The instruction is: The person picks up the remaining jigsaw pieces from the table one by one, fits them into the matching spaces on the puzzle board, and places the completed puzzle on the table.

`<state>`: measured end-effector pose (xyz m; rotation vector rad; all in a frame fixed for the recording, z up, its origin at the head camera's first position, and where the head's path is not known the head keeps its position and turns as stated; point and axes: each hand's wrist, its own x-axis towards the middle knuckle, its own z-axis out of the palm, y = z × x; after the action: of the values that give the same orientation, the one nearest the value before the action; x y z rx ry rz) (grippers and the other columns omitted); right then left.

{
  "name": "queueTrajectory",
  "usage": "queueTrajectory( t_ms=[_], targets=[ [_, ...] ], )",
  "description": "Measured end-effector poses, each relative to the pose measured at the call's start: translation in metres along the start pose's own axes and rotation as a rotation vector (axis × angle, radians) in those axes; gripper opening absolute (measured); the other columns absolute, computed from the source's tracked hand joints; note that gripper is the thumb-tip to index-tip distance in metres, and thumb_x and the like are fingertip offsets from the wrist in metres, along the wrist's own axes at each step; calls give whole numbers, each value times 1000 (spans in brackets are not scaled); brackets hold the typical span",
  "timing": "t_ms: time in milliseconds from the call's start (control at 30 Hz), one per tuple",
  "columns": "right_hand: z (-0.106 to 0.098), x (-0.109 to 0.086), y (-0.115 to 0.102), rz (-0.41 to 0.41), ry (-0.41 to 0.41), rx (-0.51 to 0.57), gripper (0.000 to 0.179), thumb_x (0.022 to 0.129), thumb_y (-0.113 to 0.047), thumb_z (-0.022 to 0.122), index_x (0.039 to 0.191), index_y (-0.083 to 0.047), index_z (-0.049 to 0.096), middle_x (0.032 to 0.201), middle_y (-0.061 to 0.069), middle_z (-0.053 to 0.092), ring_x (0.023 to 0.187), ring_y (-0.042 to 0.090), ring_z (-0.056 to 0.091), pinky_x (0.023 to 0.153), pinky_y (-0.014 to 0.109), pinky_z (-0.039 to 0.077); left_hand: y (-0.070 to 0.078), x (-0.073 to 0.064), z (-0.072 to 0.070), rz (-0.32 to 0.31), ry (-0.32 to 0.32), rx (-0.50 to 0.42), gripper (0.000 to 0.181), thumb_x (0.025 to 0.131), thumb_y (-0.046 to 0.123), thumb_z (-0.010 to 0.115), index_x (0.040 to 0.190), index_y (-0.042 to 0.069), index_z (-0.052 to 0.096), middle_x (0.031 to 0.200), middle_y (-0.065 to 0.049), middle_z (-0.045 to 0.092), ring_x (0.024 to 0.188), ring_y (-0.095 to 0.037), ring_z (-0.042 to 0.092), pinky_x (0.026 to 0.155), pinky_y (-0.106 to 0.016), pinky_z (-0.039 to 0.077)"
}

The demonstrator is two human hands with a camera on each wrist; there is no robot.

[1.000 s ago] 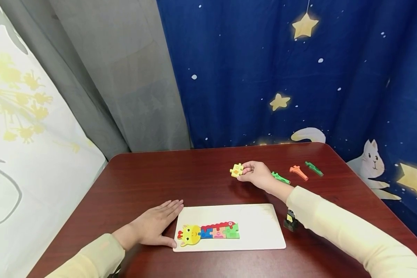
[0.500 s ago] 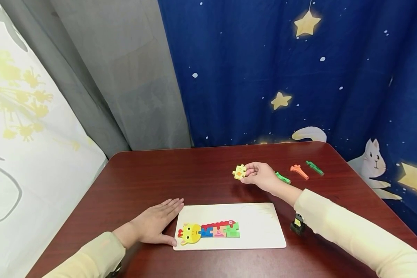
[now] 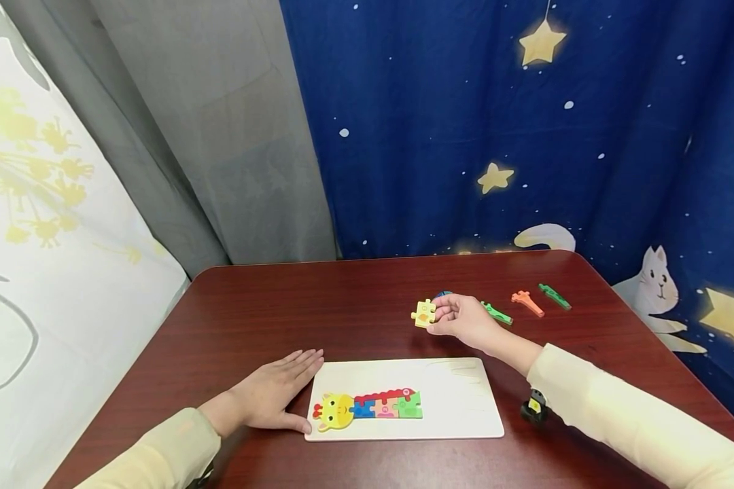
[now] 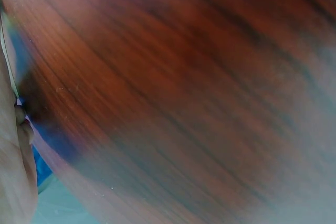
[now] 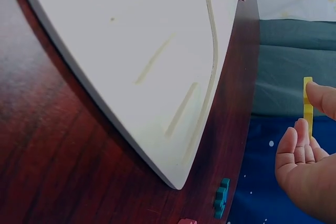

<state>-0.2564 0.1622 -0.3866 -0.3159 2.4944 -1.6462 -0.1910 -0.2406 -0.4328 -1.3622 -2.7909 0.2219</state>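
Observation:
Between thumb and fingers my right hand (image 3: 467,322) pinches a yellow puzzle piece (image 3: 424,313), held above the table beyond the white board's far edge. The right wrist view shows that yellow piece (image 5: 308,103) edge-on in the fingers. My left hand (image 3: 275,394) lies with fingers extended at the board's left end, thumb touching its near corner. On the wooden board (image 3: 459,401) a giraffe puzzle is partly laid: yellow head (image 3: 336,411), red mane strip (image 3: 385,394), then blue, pink and green neck pieces (image 3: 410,405). Only the left hand's edge (image 4: 13,156) shows in the left wrist view.
Right of the right hand lie a light green piece (image 3: 497,313), an orange piece (image 3: 528,303) and a dark green piece (image 3: 554,297). A blue piece (image 3: 443,294) is mostly hidden behind the right hand. Curtains hang beyond the table (image 3: 269,305).
My right hand, with the yellow puzzle piece, has shifted slightly right and then a little nearer the board. A blue piece now peeks out behind it. The left hand stays put.

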Motion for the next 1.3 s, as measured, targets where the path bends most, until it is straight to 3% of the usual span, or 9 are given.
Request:
queueTrajectory(
  t_ms=[467, 767, 1300],
  targets=[
    [3, -22, 0, 10, -33, -24, 48, 76, -8, 83, 116, 3, 61, 91, 10, 62, 77, 19, 59, 64, 23, 53, 0, -1, 0, 13, 18, 11, 107, 83, 82, 36, 151, -1, 29, 157, -15, 27, 143, -29, 26, 114, -40, 26],
    [5, -33, 3, -35, -65, -46, 47, 74, -7, 84, 113, 4, 62, 90, 12, 62, 75, 19, 57, 60, 20, 51, -1, 0, 1, 12, 22, 15, 107, 83, 82, 36, 151, -1, 29, 157, -15, 26, 143, -29, 26, 115, -39, 25],
    [7, -47, 11, -58, -125, 2, 50, 73, -6, 84, 114, 8, 60, 88, 12, 61, 75, 19, 56, 62, 18, 50, 0, 0, 0, 12, 25, 12, 107, 83, 82, 36, 150, -2, 30, 156, -15, 27, 143, -29, 27, 114, -40, 26]
  ],
)
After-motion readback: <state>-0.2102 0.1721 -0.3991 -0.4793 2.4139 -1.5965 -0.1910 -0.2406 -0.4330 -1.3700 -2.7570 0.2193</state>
